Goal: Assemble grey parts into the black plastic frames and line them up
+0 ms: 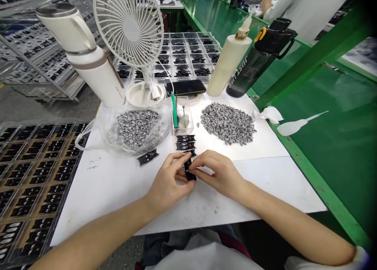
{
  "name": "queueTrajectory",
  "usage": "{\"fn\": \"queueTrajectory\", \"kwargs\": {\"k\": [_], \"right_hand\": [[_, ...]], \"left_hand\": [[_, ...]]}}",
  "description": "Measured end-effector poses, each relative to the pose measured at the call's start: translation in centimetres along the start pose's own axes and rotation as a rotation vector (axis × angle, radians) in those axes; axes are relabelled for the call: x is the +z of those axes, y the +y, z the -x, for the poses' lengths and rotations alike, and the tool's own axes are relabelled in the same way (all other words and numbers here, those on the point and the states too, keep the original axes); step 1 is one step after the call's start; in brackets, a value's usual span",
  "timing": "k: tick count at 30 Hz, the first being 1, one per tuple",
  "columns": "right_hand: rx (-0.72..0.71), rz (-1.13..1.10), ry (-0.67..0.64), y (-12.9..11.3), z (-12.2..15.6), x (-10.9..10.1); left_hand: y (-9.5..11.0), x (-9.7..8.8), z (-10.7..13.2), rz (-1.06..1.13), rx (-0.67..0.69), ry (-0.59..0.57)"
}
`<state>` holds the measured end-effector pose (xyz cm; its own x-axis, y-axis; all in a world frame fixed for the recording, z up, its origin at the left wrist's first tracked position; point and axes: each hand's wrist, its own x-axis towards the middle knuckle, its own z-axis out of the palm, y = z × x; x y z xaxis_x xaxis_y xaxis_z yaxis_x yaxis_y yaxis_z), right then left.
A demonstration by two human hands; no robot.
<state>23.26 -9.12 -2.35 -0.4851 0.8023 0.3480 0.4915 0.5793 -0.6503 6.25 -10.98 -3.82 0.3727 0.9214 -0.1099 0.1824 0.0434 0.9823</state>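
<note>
This is a factory assembly floor. A long green desk (338, 152) forms a production line, and a co-worker's sleeve (294, 14) shows further along it. Compartmented plastic trays (176, 35) hold black parts (182, 72) in repeating rows, and a metal rack (38, 54) carries more loaded trays. A bulk heap of grey parts (228, 123) lies at the workstation, indicating batch handling.

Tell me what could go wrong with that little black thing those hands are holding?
The small black strip is pinched between the left hand and right hand, so it might slip and drop. The loose pile of grey pieces lies close by, and a bumped elbow or hand could scatter it.
</note>
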Motion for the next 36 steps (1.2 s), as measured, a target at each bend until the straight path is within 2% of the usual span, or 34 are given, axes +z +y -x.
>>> {"fn": "queueTrajectory", "kwargs": {"k": [8, 15, 19, 22, 25, 27, 30, 32, 34, 36], "right_hand": [[0.136, -0.086, -0.056, -0.2, -0.2, 0.3], [0.08, 0.04, 0.017, -0.4, 0.0, 1.0], [0.044, 0.062, -0.009, -0.6, 0.1, 1.2], [0.033, -0.032, 0.009, -0.5, 0.0, 0.5], [0.065, -0.142, 0.064, -0.2, -0.3, -0.9], [0.049, -0.188, -0.022, 0.2, -0.6, -2.1], [-0.03, -0.239, -0.289, 0.7, -0.9, -3.3], [-0.072, -0.264, -0.4, 0.9, -1.0, -3.6], [-0.093, -0.284, -0.433, 1.1, -1.0, -3.8], [-0.112, -0.303, -0.415, 1.2, -0.9, -3.9]], "left_hand": [[0.3, -0.1, 0.1, 0.031, 0.008, 0.007], [0.3, 0.1, 0.3, 0.009, 0.009, 0.042], [0.3, 0.1, 0.3, 0.008, -0.001, 0.033], [0.3, 0.1, 0.3, 0.071, -0.032, 0.0], [0.8, -0.3, 0.2, 0.184, -0.082, -0.063], [1.3, -0.7, 0.1, 0.291, -0.134, -0.145], [2.2, -1.5, 0.1, 0.413, -0.211, -0.284], [2.6, -1.9, 0.1, 0.44, -0.236, -0.347], [2.9, -2.2, 0.1, 0.429, -0.232, -0.392], [2.9, -2.5, 0.2, 0.34, -0.149, -0.401]]}}
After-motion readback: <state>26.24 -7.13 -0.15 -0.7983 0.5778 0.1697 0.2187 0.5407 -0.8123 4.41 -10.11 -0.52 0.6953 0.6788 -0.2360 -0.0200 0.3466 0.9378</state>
